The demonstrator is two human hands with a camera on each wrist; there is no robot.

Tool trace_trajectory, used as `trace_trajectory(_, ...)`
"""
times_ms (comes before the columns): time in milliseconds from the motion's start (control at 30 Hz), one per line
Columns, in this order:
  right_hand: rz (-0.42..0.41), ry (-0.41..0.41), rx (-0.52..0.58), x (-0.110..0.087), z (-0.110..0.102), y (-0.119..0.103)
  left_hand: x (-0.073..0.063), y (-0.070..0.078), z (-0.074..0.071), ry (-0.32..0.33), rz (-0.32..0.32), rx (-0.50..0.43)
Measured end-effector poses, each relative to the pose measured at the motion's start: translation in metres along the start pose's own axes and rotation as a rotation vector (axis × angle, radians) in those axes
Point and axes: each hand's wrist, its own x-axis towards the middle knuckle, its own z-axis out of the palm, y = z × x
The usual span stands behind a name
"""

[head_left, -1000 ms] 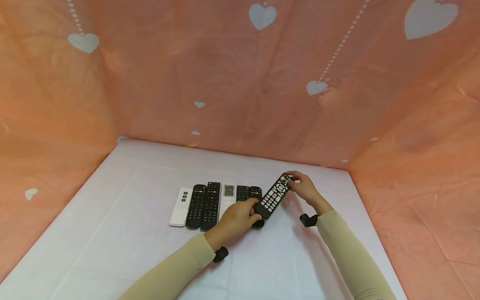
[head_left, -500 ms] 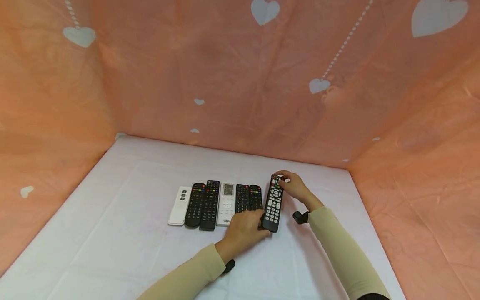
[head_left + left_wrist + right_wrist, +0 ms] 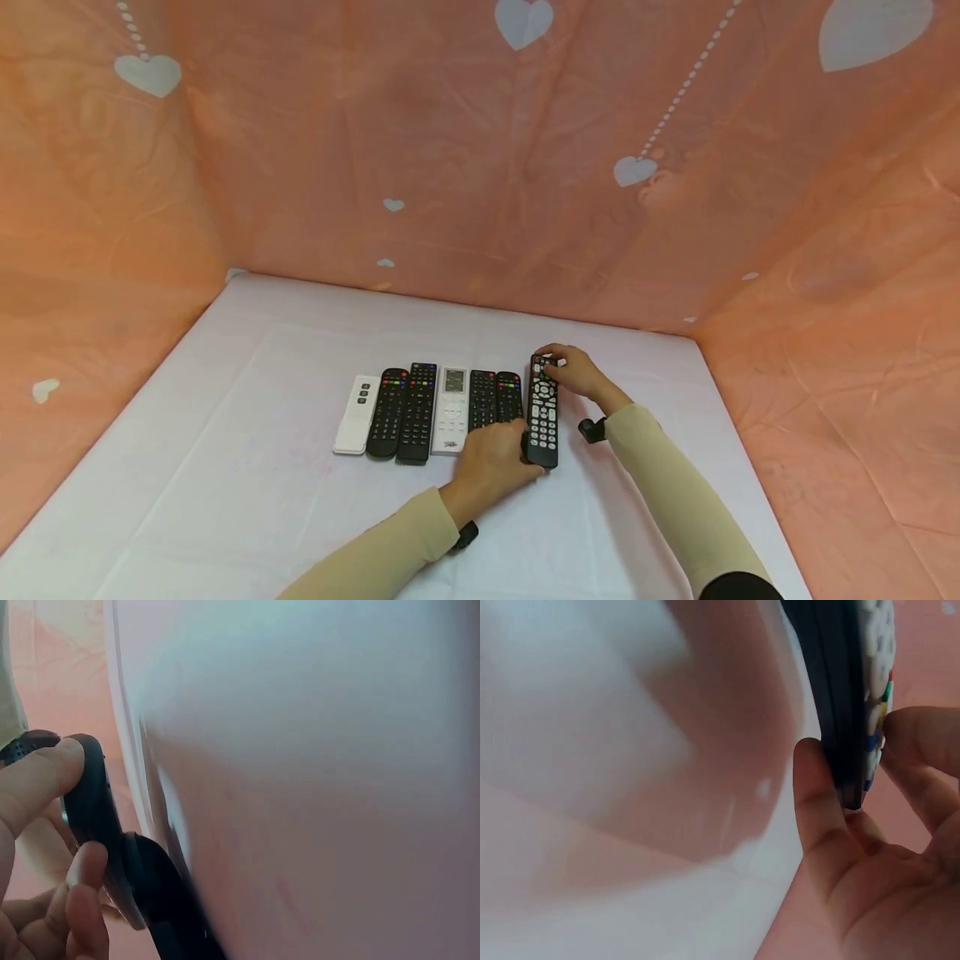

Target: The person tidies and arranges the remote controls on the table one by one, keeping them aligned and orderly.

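Observation:
A black remote control (image 3: 543, 412) with white buttons stands nearly straight at the right end of a row of remotes. Its near end is pinched by my left hand (image 3: 491, 458); in the left wrist view the thumb (image 3: 64, 761) lies on that end. At the far end my right hand (image 3: 577, 372) grips it, thumb and fingers on opposite faces in the right wrist view. There the remote (image 3: 832, 690) appears raised off the cloth. Just left of it lies a smaller black remote (image 3: 510, 398), its lower part hidden by my left hand.
Further left in the row lie a black remote (image 3: 483, 396), a white remote with a screen (image 3: 452, 408), two long black remotes and a plain white remote (image 3: 357, 415). White cloth (image 3: 247, 483) covers the table. Orange heart-printed cloth walls (image 3: 450, 167) rise behind and at both sides.
The held remote has turned from a slant to nearly straight, its far end swinging left and its near end coming closer. Both hands have moved with it.

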Motion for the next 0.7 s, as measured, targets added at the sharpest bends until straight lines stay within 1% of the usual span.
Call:
trace_trajectory(67,-0.009,0.001,-0.030,0.002,0.001,0.000,0.002,0.001,0.002,-0.011,-0.016,0.009)
trace_trajectory(133,-0.021,0.001,-0.055,0.004,0.002,0.001,0.003,0.003,0.004,-0.023,-0.017,0.028)
trace_trajectory(200,-0.033,-0.008,-0.083,0.006,0.003,0.001,0.005,0.005,0.006,-0.034,-0.003,0.056)
trace_trajectory(333,-0.016,-0.038,-0.117,0.011,0.005,0.001,0.008,0.008,0.008,-0.067,0.025,0.117)
trace_trajectory(467,-0.013,-0.047,-0.143,0.015,0.006,0.002,0.012,0.009,0.009,-0.098,0.034,0.172)
trace_trajectory(567,-0.033,-0.045,-0.156,0.017,0.005,0.001,0.015,0.009,0.010,-0.112,0.041,0.200)
trace_trajectory(700,-0.072,-0.043,-0.174,0.020,0.005,0.001,0.018,0.009,0.012,-0.132,0.049,0.203)
